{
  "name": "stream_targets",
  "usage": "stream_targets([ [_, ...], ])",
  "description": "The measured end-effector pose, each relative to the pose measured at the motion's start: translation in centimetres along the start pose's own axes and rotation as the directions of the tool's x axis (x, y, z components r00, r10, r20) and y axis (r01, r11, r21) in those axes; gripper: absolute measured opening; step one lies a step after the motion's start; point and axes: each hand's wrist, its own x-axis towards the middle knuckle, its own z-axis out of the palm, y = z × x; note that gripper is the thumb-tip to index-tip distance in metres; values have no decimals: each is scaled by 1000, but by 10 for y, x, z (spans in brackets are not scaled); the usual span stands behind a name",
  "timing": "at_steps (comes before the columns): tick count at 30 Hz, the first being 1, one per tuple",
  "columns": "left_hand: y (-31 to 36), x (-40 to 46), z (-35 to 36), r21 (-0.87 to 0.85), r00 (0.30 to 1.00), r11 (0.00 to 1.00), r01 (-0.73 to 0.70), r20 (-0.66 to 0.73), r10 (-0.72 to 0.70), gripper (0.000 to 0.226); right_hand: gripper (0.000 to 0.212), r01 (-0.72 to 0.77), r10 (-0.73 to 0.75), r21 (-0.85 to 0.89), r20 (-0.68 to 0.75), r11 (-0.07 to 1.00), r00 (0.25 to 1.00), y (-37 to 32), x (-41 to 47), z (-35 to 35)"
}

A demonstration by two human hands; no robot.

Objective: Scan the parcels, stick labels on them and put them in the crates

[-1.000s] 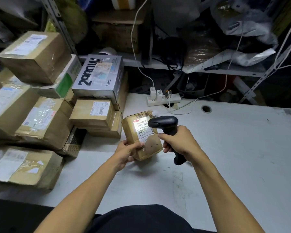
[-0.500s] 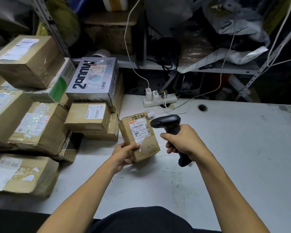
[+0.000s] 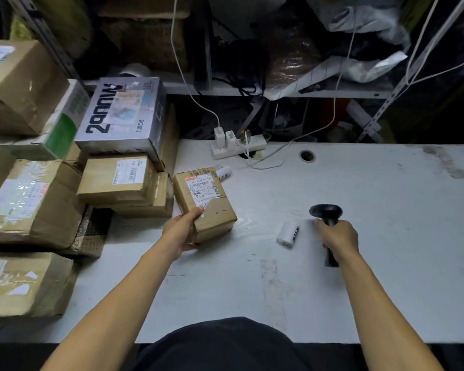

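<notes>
My left hand (image 3: 182, 231) grips the near corner of a small brown cardboard parcel (image 3: 208, 207) with a white shipping label on top; the parcel rests tilted on the white table (image 3: 359, 199). Well to the right, my right hand (image 3: 338, 241) holds a black barcode scanner (image 3: 326, 212) by its handle, head upright above the table. A small white label roll (image 3: 288, 233) lies on the table between the two hands. A second white roll (image 3: 223, 172) lies just behind the parcel.
Stacked cardboard parcels (image 3: 35, 202) and a grey printed box (image 3: 121, 116) fill the table's left side. A white power strip (image 3: 239, 147) with plugs and cables sits at the back edge, beside a round cable hole (image 3: 307, 156). Cluttered shelves stand behind.
My right hand has swung the scanner away to the right, off the parcel. The parcel has lowered toward the table, and a label roll between the hands is now uncovered.
</notes>
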Motion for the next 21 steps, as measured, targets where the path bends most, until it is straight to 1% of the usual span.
stream_targets([
  [4,10,5,-3,55,998,996,-67,-8,68,34,53,-166,166,-8,-11,986,986,48,20,3],
  [5,12,5,-3,58,997,995,-78,0,78,36,60,-189,187,-36,-35,981,982,54,22,7],
  [6,13,5,-3,63,996,994,-86,14,85,36,69,-195,187,-78,-106,978,977,57,22,12],
  [7,15,4,-2,74,995,993,-92,31,90,37,82,-153,132,-96,-199,984,971,56,16,18],
  [8,16,4,-1,91,994,991,-100,47,96,36,93,-35,5,-94,-301,995,954,54,9,24],
  [9,16,4,-1,106,993,989,-108,62,102,35,98,141,-181,-135,-364,981,914,51,1,29],
  [10,16,3,0,117,991,986,-116,81,107,34,97,319,-383,-230,-336,919,861,49,-5,35],
  [11,16,2,1,135,989,983,-126,98,113,34,96,449,-534,-341,-217,826,818,44,-10,39],
  [12,16,2,3,163,986,978,-134,117,116,35,95,530,-602,-417,-51,738,797,39,-9,45],
  [13,16,1,5,195,983,970,-146,142,119,37,94,568,-591,-473,118,673,798,34,-6,51],
  [14,16,1,7,218,979,964,-155,165,120,39,93,566,-522,-501,241,655,818,29,-1,56],
  [15,17,-1,9,233,977,959,-158,180,117,42,89,532,-440,-522,301,666,846,25,3,61],
  [16,17,-2,11,247,977,955,-163,176,121,46,83,493,-383,-525,310,694,870,22,8,65],
  [17,17,-2,12,285,978,940,-188,143,153,54,78,467,-371,-489,285,737,884,17,10,67],
  [18,15,-2,14,361,971,901,-240,83,225,63,74,452,-381,-411,247,791,891,13,10,67],
  [19,13,-4,16,450,937,835,-317,12,349,70,71,461,-412,-297,215,836,885,7,7,66],
  [20,12,-7,18,515,862,748,-419,-33,506,69,69,490,-459,-176,189,854,868,1,2,64],
  [21,13,-14,22,545,759,648,-532,-32,650,63,68,530,-514,-62,174,846,840,-7,-4,61],
])
